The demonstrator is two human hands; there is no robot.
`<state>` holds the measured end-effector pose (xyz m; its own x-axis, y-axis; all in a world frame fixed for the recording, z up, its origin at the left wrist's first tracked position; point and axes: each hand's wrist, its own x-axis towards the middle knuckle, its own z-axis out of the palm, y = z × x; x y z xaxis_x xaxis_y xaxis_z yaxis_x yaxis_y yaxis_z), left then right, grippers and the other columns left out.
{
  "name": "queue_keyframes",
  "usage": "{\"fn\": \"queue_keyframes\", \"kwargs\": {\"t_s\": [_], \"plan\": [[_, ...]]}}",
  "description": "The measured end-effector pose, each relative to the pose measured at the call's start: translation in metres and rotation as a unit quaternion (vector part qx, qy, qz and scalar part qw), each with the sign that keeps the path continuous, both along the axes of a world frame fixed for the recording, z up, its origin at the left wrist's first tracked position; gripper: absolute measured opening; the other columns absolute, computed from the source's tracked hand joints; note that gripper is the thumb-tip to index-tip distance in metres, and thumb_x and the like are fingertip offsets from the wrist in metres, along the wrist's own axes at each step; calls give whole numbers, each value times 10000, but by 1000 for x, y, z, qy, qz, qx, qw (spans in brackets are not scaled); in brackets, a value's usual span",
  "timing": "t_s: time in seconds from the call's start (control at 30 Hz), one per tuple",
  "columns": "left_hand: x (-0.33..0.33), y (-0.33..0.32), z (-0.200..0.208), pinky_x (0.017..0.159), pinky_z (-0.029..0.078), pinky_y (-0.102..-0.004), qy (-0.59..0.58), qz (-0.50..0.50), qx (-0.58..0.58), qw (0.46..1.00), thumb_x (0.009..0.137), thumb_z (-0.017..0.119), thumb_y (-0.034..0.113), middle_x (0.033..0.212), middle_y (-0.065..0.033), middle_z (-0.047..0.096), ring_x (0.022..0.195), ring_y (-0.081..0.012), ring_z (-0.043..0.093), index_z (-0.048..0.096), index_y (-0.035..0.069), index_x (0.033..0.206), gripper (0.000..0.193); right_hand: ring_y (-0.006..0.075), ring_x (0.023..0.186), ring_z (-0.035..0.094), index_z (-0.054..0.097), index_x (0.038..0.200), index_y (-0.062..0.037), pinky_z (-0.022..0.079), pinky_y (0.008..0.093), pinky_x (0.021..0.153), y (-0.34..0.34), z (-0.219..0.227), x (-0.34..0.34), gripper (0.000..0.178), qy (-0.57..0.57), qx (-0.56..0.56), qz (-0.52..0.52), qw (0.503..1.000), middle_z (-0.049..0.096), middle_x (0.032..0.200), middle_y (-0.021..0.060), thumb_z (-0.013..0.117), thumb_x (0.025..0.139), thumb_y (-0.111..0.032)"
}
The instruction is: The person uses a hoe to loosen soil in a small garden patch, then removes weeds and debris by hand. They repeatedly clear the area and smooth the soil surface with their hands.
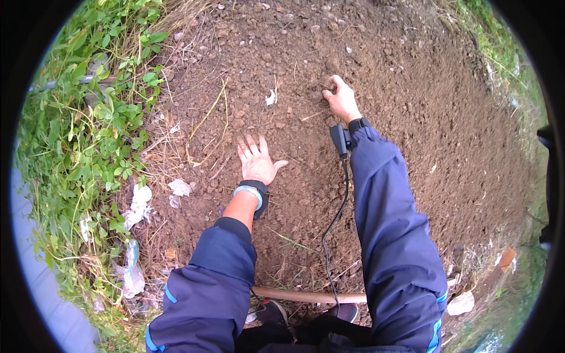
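Observation:
Brown, crumbly soil (306, 194) lies under both hands. My left hand (258, 165) is open over it, fingers spread and thumb out to the right; I cannot tell whether it presses on the ground. Farther off and to the right, my right hand (341, 100) is bent down toward the dirt, with thumb and fingers curled together. Whatever may be between those fingertips is too small to make out. A small black device (339, 141) with a cable (327, 235) sits at my right wrist. Between the hands and beyond them lies a white scrap (271, 97).
Leafy green plants (88, 135) border the soil on the left, with crumpled white litter (138, 206) beside them. Dry stalks (209, 112) lie near my left hand. A wooden strip (312, 295) crosses the ground just ahead of my shoes (273, 313).

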<state>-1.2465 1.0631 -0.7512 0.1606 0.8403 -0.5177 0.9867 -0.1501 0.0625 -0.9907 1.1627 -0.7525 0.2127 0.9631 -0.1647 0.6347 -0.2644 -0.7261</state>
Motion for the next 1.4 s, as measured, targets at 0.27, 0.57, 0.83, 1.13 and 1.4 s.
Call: {"fn": "queue_keyframes", "kwargs": {"t_s": [0.27,0.57,0.83,1.13,1.4], "plan": [[1,1,0,1144,35,-557,1,9,-19,1000,785,541,702,1522,-311,75,1412,-486,1,101,22,1494,1076,164,656,563,501,1144,-71,469,249,494,-75,42,-9,290,745,-59,-123,653,578,920,58,517,926,-262],[0,-3,-7,1145,80,-552,-28,22,22,999,729,618,694,1508,-314,137,1399,-495,91,157,39,1487,1103,120,674,578,546,1191,24,483,225,570,-125,68,-22,284,486,-142,-127,853,624,971,90,568,931,-86],[1,-1,-3,1146,43,-549,-5,14,-1,1000,767,561,707,1520,-312,85,1406,-498,30,98,31,1498,1098,413,1184,503,554,1251,-57,421,426,1003,-85,27,-92,482,-26,104,176,979,462,1346,260,466,790,55],[1,1,2,1144,27,-554,-14,16,0,1000,765,567,701,1520,-313,83,1411,-492,-10,111,23,1495,1096,419,917,589,486,1059,-3,513,454,801,-78,11,-120,217,-193,-43,175,964,463,1058,238,496,845,-37],[-3,-3,-6,1147,39,-559,-61,34,24,997,727,639,665,1513,-309,122,1405,-492,47,148,52,1494,1098,208,885,605,522,1033,-58,543,380,735,-174,61,-53,113,674,-188,-211,683,586,896,54,440,989,-123]]}}
